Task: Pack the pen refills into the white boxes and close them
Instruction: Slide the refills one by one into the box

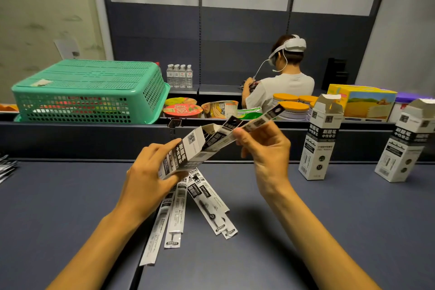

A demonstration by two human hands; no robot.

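Mid-load: left hand wrapped round the tilted white box, right hand pinching refill packets half into its open mouth at 1 o'clock. Next probably: slide fully in, grab loose refills lying at 6 o'clock.

At frame centre the left hand holds a tilted box, refill packs protruding toward the right hand. Below lie loose refills on the bench. Two upright boxes stand right; a basket sits upper left.
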